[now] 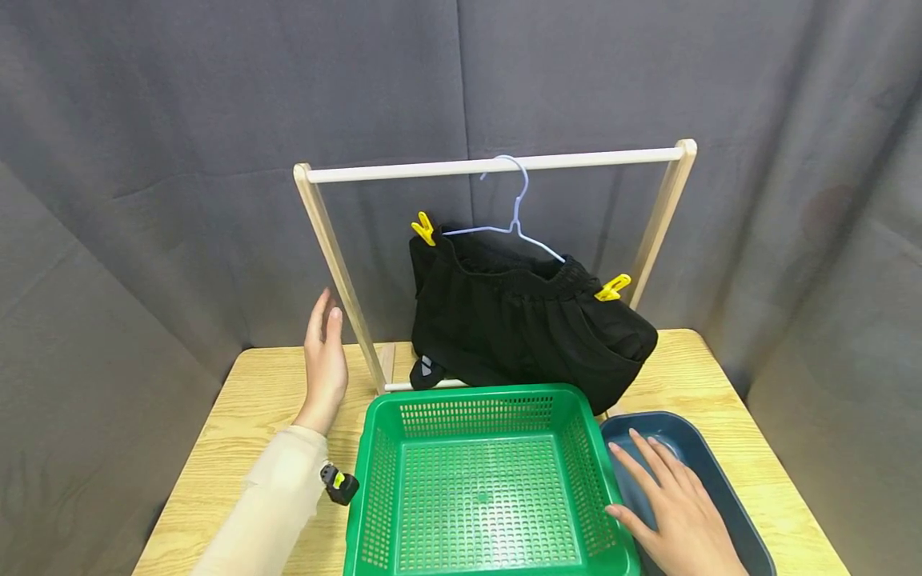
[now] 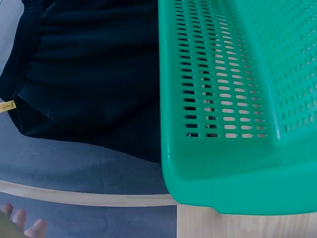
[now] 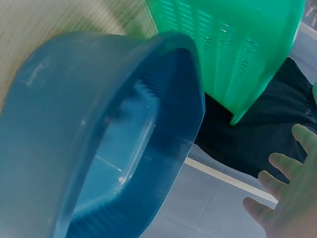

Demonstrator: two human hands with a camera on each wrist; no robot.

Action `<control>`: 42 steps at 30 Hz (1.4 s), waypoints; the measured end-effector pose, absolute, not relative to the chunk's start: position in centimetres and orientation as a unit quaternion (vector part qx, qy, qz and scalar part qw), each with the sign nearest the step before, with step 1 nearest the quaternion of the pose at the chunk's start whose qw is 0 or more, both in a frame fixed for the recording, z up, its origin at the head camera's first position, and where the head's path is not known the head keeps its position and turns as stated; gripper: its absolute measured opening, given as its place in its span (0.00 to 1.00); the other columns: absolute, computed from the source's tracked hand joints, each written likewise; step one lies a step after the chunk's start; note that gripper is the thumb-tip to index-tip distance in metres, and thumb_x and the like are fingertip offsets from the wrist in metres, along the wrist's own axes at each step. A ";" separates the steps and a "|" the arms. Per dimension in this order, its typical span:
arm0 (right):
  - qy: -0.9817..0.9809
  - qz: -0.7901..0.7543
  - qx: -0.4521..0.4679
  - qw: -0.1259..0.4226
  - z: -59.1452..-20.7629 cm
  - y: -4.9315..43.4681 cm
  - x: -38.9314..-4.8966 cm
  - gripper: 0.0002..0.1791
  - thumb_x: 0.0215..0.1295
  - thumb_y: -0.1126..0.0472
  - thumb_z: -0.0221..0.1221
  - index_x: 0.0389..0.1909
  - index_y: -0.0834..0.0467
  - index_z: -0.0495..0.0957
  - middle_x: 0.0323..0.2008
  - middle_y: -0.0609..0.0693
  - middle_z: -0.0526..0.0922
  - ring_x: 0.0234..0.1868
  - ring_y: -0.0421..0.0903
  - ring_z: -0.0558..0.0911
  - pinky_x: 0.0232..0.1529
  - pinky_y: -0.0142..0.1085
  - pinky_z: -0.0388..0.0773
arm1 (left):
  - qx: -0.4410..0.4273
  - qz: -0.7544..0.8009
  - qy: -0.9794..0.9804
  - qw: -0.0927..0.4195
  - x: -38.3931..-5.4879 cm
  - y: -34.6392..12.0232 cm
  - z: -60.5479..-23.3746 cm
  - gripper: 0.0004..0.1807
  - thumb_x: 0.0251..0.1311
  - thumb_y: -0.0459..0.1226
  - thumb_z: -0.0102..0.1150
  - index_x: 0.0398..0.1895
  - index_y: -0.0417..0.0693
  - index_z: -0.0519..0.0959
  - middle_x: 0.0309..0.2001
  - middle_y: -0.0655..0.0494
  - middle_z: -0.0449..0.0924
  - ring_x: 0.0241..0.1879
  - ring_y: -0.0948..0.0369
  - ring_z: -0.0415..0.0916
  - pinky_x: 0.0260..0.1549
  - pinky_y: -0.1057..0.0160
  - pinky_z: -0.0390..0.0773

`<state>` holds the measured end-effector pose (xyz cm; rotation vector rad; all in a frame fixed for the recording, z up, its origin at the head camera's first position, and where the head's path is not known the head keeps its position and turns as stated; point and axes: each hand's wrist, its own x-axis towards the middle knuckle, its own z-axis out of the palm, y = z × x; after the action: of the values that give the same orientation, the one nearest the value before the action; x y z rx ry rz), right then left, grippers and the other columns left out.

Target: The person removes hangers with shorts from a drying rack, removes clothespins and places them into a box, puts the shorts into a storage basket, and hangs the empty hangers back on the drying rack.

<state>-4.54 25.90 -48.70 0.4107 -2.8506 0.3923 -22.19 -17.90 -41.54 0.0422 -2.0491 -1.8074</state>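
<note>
Black shorts (image 1: 519, 320) hang from a pale lilac wire hanger (image 1: 515, 216) on the rack's bar. Two yellow clothespins, a left one (image 1: 423, 229) and a right one (image 1: 613, 287), clip the waistband; the right side droops lower. My left hand (image 1: 327, 360) is raised beside the rack's left post, fingers extended, holding nothing. Over the dark blue tub (image 1: 727, 488) my right hand (image 1: 673, 500) spreads its fingers, near the green basket's right rim. Whether it touches the rim cannot be told. The green basket (image 1: 486, 394) stands in front of the shorts.
The wooden rack (image 1: 334, 264) stands across the back of the wood-grain table (image 1: 238, 432). Its right post (image 1: 659, 216) rises behind the shorts. Grey curtains (image 1: 180, 160) surround the table. A small black device (image 1: 338, 484) sits on the left wrist.
</note>
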 end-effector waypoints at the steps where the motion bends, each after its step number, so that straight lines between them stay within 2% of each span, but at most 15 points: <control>1: -0.973 0.135 0.141 0.120 -48.7 25.8 -4.6 0.44 0.57 0.39 0.68 0.74 0.42 0.62 0.72 0.52 0.62 0.69 0.59 0.61 0.59 0.61 0.61 | 0.014 -0.660 -0.722 0.208 -22.6 -17.9 -41.4 0.27 0.78 0.44 0.40 0.76 0.49 0.58 0.74 0.51 0.59 0.73 0.57 0.55 0.69 0.59 0.55; 8: -0.972 0.140 0.139 0.129 -48.5 25.4 -4.7 0.43 0.57 0.41 0.69 0.72 0.44 0.65 0.72 0.51 0.62 0.69 0.59 0.63 0.60 0.60 0.61 | -0.005 -0.706 -0.666 0.240 -25.1 -17.7 -39.9 0.26 0.78 0.40 0.42 0.75 0.41 0.60 0.71 0.44 0.63 0.69 0.55 0.60 0.67 0.61 0.59; 11: -0.972 0.140 0.139 0.128 -48.2 25.2 -4.8 0.43 0.57 0.41 0.68 0.73 0.44 0.64 0.72 0.50 0.62 0.69 0.59 0.63 0.60 0.60 0.61 | -0.015 -0.706 -0.668 0.234 -25.8 -17.8 -38.7 0.27 0.77 0.39 0.43 0.75 0.39 0.59 0.70 0.42 0.63 0.70 0.54 0.60 0.67 0.60 0.59; 16: -0.968 0.146 0.149 0.140 -47.8 24.6 -5.2 0.42 0.58 0.41 0.68 0.73 0.44 0.64 0.73 0.49 0.61 0.70 0.57 0.63 0.60 0.59 0.62 | -0.037 -0.704 -0.667 0.242 -27.3 -18.0 -38.1 0.26 0.76 0.39 0.46 0.72 0.37 0.62 0.66 0.38 0.68 0.66 0.49 0.66 0.65 0.61 0.62; 18: -0.966 0.148 0.154 0.148 -47.7 24.4 -5.4 0.42 0.58 0.42 0.69 0.73 0.44 0.64 0.74 0.49 0.61 0.70 0.56 0.63 0.60 0.58 0.62 | -0.043 -0.704 -0.662 0.253 -27.5 -17.9 -38.1 0.24 0.76 0.38 0.47 0.70 0.36 0.65 0.62 0.40 0.72 0.61 0.50 0.70 0.63 0.63 0.65; 23: -0.964 0.149 0.155 0.154 -47.0 24.1 -5.9 0.42 0.58 0.43 0.68 0.73 0.44 0.63 0.75 0.48 0.58 0.70 0.55 0.62 0.61 0.57 0.61 | -0.040 -0.710 -0.649 0.270 -27.7 -17.5 -38.5 0.17 0.75 0.37 0.48 0.60 0.37 0.73 0.46 0.56 0.79 0.46 0.59 0.78 0.56 0.64 0.69; 26: -0.962 0.151 0.159 0.162 -46.5 23.9 -6.2 0.42 0.59 0.43 0.67 0.74 0.44 0.63 0.75 0.50 0.59 0.70 0.56 0.62 0.61 0.56 0.61 | -0.035 -0.734 -0.627 0.258 -27.8 -17.6 -38.7 0.13 0.74 0.38 0.51 0.54 0.41 0.78 0.39 0.58 0.80 0.42 0.60 0.79 0.54 0.64 0.70; 29: -0.958 0.155 0.166 0.173 -45.7 23.8 -6.6 0.43 0.59 0.42 0.67 0.74 0.44 0.63 0.74 0.50 0.60 0.69 0.57 0.64 0.60 0.55 0.61 | -0.020 -0.747 -0.624 0.229 -27.8 -18.1 -38.7 0.12 0.73 0.41 0.52 0.51 0.45 0.80 0.39 0.56 0.82 0.42 0.60 0.80 0.51 0.64 0.71; 32: -0.952 0.164 0.173 0.190 -44.6 23.7 -7.2 0.44 0.57 0.43 0.69 0.74 0.44 0.63 0.74 0.49 0.61 0.67 0.57 0.66 0.60 0.56 0.62 | -0.010 -0.745 -0.637 0.199 -27.8 -18.5 -38.7 0.15 0.72 0.45 0.52 0.51 0.45 0.79 0.43 0.54 0.82 0.45 0.61 0.79 0.49 0.64 0.70; 37: -0.939 0.184 0.174 0.234 -42.5 23.5 -8.2 0.43 0.57 0.43 0.69 0.73 0.43 0.65 0.72 0.47 0.64 0.66 0.57 0.69 0.60 0.57 0.64 | -0.009 -0.736 -0.658 0.161 -27.8 -18.7 -38.7 0.20 0.70 0.51 0.51 0.53 0.49 0.78 0.44 0.61 0.81 0.50 0.59 0.77 0.49 0.64 0.66; 39: -0.931 0.190 0.175 0.257 -41.6 23.4 -8.7 0.40 0.61 0.38 0.64 0.73 0.44 0.65 0.72 0.47 0.64 0.66 0.57 0.69 0.63 0.55 0.63 | -0.011 -0.734 -0.661 0.156 -27.8 -18.8 -38.7 0.20 0.70 0.53 0.50 0.53 0.51 0.77 0.43 0.64 0.81 0.53 0.56 0.76 0.50 0.64 0.66; 42: -0.914 0.200 0.183 0.302 -40.3 23.1 -9.5 0.38 0.66 0.31 0.54 0.72 0.47 0.68 0.71 0.47 0.67 0.66 0.56 0.70 0.68 0.45 0.60 | -0.010 -0.732 -0.664 0.151 -27.6 -19.0 -38.9 0.22 0.71 0.53 0.49 0.54 0.48 0.76 0.43 0.65 0.80 0.55 0.54 0.75 0.53 0.62 0.66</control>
<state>-9.49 23.15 -40.35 0.4866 -2.4238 0.5302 -27.56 -18.97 -38.85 -0.0293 -1.9056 -2.1022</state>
